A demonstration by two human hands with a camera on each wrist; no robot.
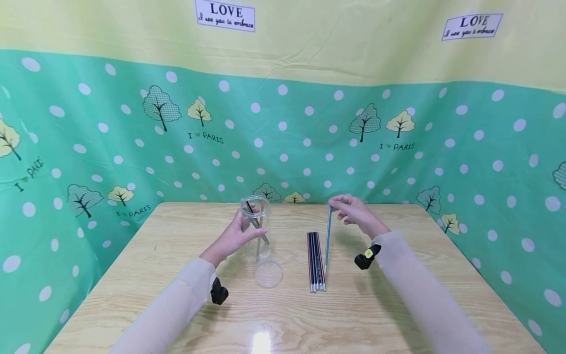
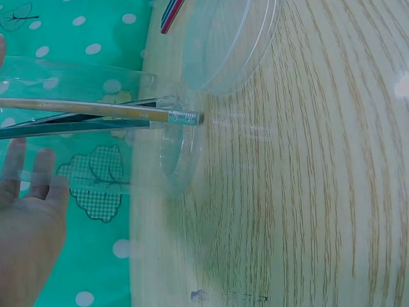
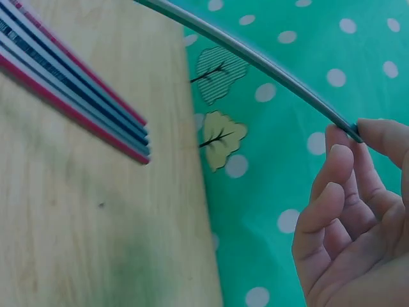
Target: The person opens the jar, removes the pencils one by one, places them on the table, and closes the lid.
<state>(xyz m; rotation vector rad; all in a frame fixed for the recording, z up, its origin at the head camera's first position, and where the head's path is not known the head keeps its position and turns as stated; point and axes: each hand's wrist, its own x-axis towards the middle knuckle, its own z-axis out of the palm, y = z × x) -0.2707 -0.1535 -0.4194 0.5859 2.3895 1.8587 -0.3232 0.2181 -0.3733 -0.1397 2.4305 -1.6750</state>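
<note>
My left hand (image 1: 239,233) grips a clear plastic jar (image 1: 267,221) that stands on the table with its mouth uncovered. A wood-coloured pencil (image 2: 115,110) and two dark pencils lean inside it, crossing each other. Between thumb and fingertips, my right hand (image 1: 357,214) pinches the top end of a blue-grey pencil (image 1: 328,233). That pencil hangs nearly upright, its lower end beside a row of pencils (image 1: 316,260); whether it touches the table I cannot tell. Several dark and red-edged pencils make up the row, lying side by side with their metal-banded ends towards me.
A round clear lid (image 1: 268,274) lies on the wooden table (image 1: 177,275), just in front of the jar. Behind the table's far edge hangs a green and yellow curtain (image 1: 283,108) with dots and trees, which also runs along both sides.
</note>
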